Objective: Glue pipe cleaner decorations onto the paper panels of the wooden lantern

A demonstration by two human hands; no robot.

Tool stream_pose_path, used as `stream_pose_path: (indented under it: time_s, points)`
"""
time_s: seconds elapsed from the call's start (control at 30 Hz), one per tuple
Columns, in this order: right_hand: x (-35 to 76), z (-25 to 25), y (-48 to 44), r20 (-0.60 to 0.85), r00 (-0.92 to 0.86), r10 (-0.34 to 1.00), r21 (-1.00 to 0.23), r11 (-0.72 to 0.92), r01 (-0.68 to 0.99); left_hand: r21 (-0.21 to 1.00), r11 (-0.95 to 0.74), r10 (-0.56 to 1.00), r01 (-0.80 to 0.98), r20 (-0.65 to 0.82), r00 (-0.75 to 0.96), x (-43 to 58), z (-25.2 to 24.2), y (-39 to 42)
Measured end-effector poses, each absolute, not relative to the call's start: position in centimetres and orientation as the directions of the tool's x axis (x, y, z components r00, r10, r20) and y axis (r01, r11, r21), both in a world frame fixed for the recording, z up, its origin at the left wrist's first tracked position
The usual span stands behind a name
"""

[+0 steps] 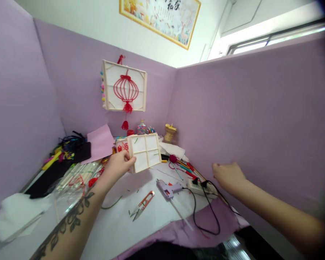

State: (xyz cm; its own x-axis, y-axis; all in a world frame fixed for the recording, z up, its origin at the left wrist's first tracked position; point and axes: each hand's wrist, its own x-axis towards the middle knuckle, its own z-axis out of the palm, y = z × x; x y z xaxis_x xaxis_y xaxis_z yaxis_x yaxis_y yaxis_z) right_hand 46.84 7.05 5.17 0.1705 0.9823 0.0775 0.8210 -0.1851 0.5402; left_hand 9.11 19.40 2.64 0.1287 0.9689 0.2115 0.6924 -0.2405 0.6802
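My left hand [120, 164] is closed on the near edge of a small lantern box [141, 159] made of white panels and pale wooden sticks. Its front panel is divided like a window, with short green pieces on it, and a red design shows on its left side. To the right, my right hand [229, 175] is raised before the purple partition with its fingers curled in; whatever they may hold is hidden. Below the box lie orange-handled thread snips [143, 205] and a lilac glue gun [169, 188] with a glue stick in its back.
A finished-looking lantern box [126, 88] with a red lantern motif hangs on the back partition. A power strip [202, 187] with black cords sits at right. Bundled sticks [78, 175], pink paper [99, 142] and black felt [47, 180] lie at left. Green scraps [112, 204] dot the table.
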Motion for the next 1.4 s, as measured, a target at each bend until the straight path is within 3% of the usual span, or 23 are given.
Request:
stream_pose_path:
  time_s: [0.1,0.2,0.3,0.4,0.5,0.7,0.77,0.93,1.0,1.4]
  points:
    - [45.6,5.8,7.0,0.198,-0.042,0.979,0.456,-0.054,0.888,0.705,-0.237,0.971,0.669,0.202,0.131,9.0,2.3,19.4]
    - [43.4,6.0,8.9,0.430,-0.297,0.853,0.282,0.185,0.941,0.720,-0.244,0.968,0.650,0.220,0.120,8.9,2.0,19.4]
    - [39.7,6.2,11.6,0.571,-0.340,0.747,0.068,0.369,0.927,0.719,-0.259,0.965,0.645,0.223,0.140,8.8,2.0,19.4]
    - [35.6,6.4,14.2,0.613,-0.350,0.709,-0.141,0.534,0.834,0.718,-0.259,0.965,0.646,0.216,0.146,8.8,2.2,19.2]
    - [32.1,6.1,16.5,0.608,-0.347,0.714,-0.254,0.589,0.767,0.725,-0.253,0.967,0.641,0.212,0.141,8.9,2.5,19.1]
    - [28.5,4.8,19.5,0.793,-0.339,0.507,-0.055,0.613,0.788,0.711,-0.265,0.963,0.651,0.229,0.141,8.9,2.1,19.2]
    - [28.6,4.6,19.7,0.833,-0.289,0.472,-0.067,0.604,0.794,0.711,-0.264,0.963,0.652,0.235,0.134,8.9,1.9,19.3]
    - [31.7,3.6,19.4,0.798,-0.120,0.591,-0.267,0.525,0.808,0.707,-0.250,0.966,0.661,0.225,0.125,8.9,2.0,19.4]
    - [33.2,2.6,18.9,0.765,-0.104,0.636,-0.285,0.478,0.831,0.707,-0.250,0.967,0.661,0.222,0.127,9.0,2.1,19.3]
    - [33.2,-1.0,19.8,0.684,-0.223,0.695,-0.084,0.379,0.922,0.732,-0.215,0.976,0.647,0.167,0.137,8.9,2.4,19.3]
